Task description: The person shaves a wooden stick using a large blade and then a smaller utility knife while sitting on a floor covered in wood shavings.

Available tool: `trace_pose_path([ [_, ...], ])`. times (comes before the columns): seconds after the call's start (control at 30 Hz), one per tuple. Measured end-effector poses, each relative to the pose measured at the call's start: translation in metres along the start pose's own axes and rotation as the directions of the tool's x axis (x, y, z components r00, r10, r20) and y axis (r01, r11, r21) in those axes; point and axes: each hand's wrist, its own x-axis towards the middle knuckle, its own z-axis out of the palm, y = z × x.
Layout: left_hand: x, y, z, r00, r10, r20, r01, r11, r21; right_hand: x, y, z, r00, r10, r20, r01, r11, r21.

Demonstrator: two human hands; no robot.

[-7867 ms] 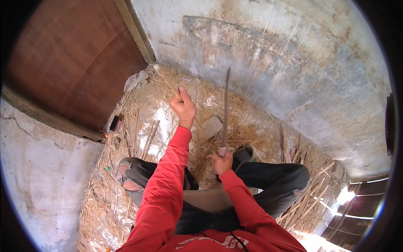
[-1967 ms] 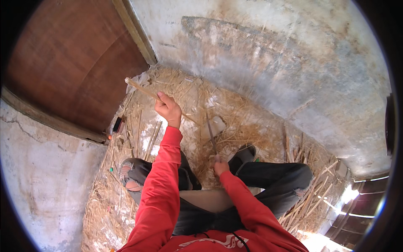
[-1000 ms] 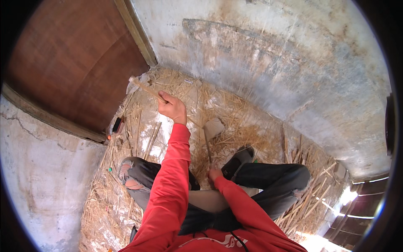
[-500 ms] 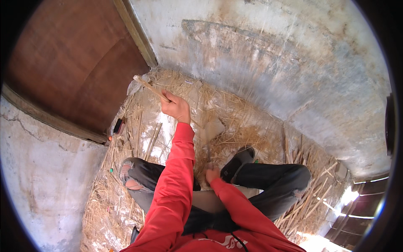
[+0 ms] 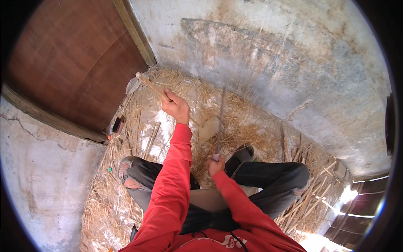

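My left hand (image 5: 176, 108) is held out ahead of me over the littered floor, its fingers wrapped round a pale cane stick (image 5: 152, 86). The stick slants up to the far left, toward the brown panel. Closer to my body, my right hand (image 5: 215, 165) grips a long-bladed knife (image 5: 221, 119) by its handle. The narrow grey blade points away from me toward the wall, and a light collar shows where it leaves my fist. A gap separates blade and stick. The handle is mostly hidden in my fingers.
My bent legs in dark torn trousers (image 5: 273, 178) flank my right hand. Straw (image 5: 247, 109) covers the floor, with a pale flat stone (image 5: 210, 129) beyond the hands. Several long sticks (image 5: 308, 197) lie at right. A stained wall (image 5: 285, 63) and a brown panel (image 5: 79, 63) bound the space.
The knife has swung up into clear view, its blade now pointing away from me. My right hand has shifted slightly forward. My left hand and the stick have barely moved.
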Motion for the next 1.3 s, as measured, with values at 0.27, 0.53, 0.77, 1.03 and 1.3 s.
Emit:
trace_pose_path([
  [0.27,0.006,-0.022,-0.036,0.998,-0.067,-0.004,0.067,0.997,-0.036,-0.013,0.04,-0.015,0.888,0.458,0.041,-0.385,0.79,-0.478],
  [0.53,0.007,-0.005,-0.045,0.986,-0.16,-0.052,0.153,0.981,-0.122,0.021,0.082,-0.044,0.965,0.26,-0.016,-0.179,0.617,-0.766],
  [0.77,0.046,0.059,-0.068,0.962,-0.229,-0.146,0.167,0.923,-0.346,0.027,0.09,-0.051,0.946,0.313,-0.086,-0.276,0.637,-0.72],
  [1.03,0.063,0.054,-0.132,0.911,-0.364,-0.195,0.253,0.864,-0.435,0.024,0.052,-0.044,0.999,-0.002,-0.045,-0.02,0.879,-0.476],
  [1.3,0.098,0.106,-0.213,0.878,-0.473,-0.067,0.316,0.681,-0.66,0.025,-0.108,-0.02,1.0,-0.028,0.006,0.026,0.974,0.226],
])
